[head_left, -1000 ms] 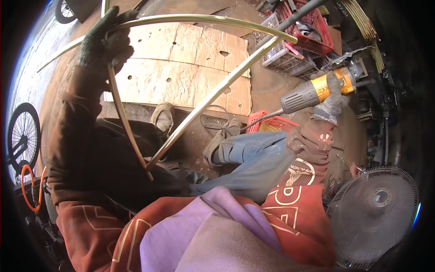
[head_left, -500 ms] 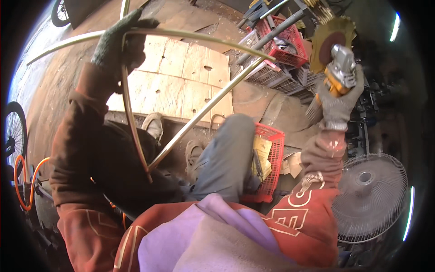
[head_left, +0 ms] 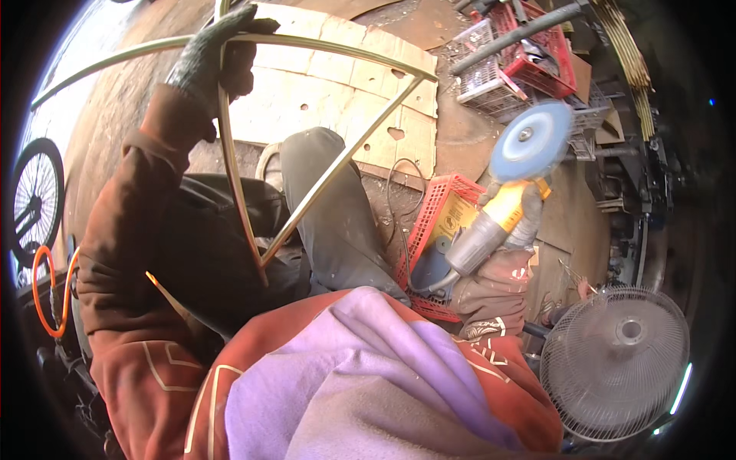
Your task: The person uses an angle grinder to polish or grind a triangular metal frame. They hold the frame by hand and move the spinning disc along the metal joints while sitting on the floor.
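Our left hand [head_left: 211,57], in a dark knit glove, is closed around the metal frame [head_left: 337,165] near its top, where a curved bar and a thin upright rod meet; the arm reaches up and away from us in a rust-brown sleeve. Our right hand [head_left: 515,218], also gloved, grips the yellow and grey angle grinder [head_left: 487,230] by its body, with the round blue-white disc [head_left: 530,142] raised above the hand and facing us, well apart from the frame. The frame is made of pale, brassy tubes: one long arc runs across the top of the view, a straight bar slants down from its right end towards our lap, and the thin rod drops from our left hand to meet it near our knee [head_left: 322,199], which is bent up between the bars in dusty grey trousers. Just beside the grinder, under our right forearm, a red plastic crate [head_left: 429,222] stands on the floor with a yellow box in it and a black cable looping past it. Beyond the frame lie pale wooden boards [head_left: 337,92] with small holes, and farther right more red crates [head_left: 548,57] of tools and long dark pipes. A standing fan [head_left: 617,364] sits at the lower right, and a bicycle wheel [head_left: 34,195] shows at the far left edge.
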`<action>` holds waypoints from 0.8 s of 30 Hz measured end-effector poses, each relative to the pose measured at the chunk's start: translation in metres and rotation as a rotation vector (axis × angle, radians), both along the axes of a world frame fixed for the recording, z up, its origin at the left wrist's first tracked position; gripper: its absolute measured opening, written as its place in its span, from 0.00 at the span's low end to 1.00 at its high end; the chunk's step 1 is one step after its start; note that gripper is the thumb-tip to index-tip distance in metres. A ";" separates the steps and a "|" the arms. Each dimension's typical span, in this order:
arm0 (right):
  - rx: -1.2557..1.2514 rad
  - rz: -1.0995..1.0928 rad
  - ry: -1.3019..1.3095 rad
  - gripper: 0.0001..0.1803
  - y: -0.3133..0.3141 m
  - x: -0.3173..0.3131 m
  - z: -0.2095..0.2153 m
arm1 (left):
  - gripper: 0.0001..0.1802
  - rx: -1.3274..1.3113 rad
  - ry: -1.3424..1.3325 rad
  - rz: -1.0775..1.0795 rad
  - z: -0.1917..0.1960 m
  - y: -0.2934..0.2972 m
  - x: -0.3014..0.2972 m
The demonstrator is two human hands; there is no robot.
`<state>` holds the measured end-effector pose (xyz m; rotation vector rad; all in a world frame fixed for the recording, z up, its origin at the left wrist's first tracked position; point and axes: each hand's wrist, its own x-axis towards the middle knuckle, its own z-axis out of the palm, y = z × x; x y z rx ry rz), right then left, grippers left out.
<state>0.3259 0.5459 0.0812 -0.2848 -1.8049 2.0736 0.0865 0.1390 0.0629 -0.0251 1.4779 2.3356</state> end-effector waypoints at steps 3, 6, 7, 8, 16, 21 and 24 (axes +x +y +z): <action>0.132 0.103 -0.073 0.35 0.021 -0.012 -0.020 | 0.16 -0.072 -0.093 0.087 -0.018 -0.005 -0.010; 0.180 0.175 -0.108 0.35 0.021 -0.026 -0.027 | 0.13 -0.144 -0.132 0.125 -0.026 -0.005 -0.014; 0.238 0.155 -0.129 0.36 0.025 -0.028 -0.033 | 0.11 -0.172 -0.141 0.133 -0.028 -0.005 -0.016; 0.293 0.140 -0.153 0.39 0.015 -0.035 -0.033 | 0.10 -0.203 -0.154 0.146 -0.032 -0.007 -0.017; 0.601 0.674 -0.456 0.50 -0.024 -0.039 -0.013 | 0.12 -0.374 0.015 0.122 -0.005 0.008 0.009; 0.616 0.829 -0.517 0.49 -0.051 -0.049 -0.014 | 0.12 -0.463 0.121 0.104 0.043 0.027 0.019; 0.671 0.888 -0.474 0.49 -0.057 -0.057 -0.023 | 0.15 -0.490 0.153 0.103 0.052 0.033 0.024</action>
